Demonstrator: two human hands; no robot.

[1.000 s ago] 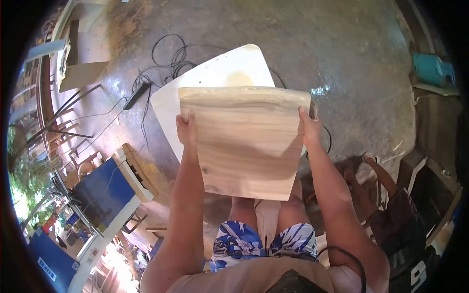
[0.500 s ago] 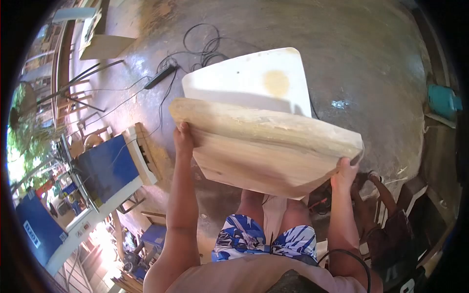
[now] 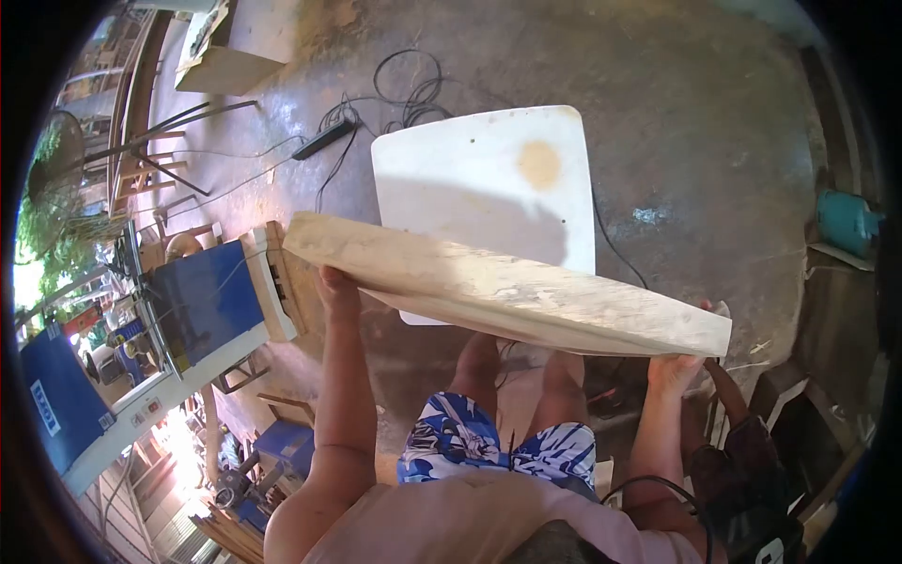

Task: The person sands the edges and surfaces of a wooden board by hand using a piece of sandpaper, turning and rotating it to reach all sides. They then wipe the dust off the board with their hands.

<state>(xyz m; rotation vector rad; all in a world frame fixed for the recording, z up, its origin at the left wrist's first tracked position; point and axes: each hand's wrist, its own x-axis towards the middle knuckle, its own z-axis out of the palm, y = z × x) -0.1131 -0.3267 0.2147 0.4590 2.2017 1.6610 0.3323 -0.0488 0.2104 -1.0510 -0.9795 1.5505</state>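
Note:
A thick, pale wooden slab [image 3: 507, 282] is held up across the front of my body, its long rough edge facing the camera. My left hand [image 3: 337, 285] grips it near its left end, fingers mostly hidden beneath. My right hand [image 3: 676, 369] is closed on the lower side near its right end, with its fingers partly out of sight. Beyond and below the slab is a white tabletop [image 3: 479, 150] with rounded corners and a brown round stain, partly covered by the slab and its shadow.
A blue-topped machine [image 3: 209, 299] stands at left. Black cables and a power strip [image 3: 322, 138] lie on the floor. A co-worker's arm and dark clothing [image 3: 742, 461] are close at lower right. A teal container [image 3: 846, 224] is at far right.
The slab has tilted so its thick edge faces me more and its broad face shows less. Its left end has moved left and down, its right end right and down, with both hands still on it.

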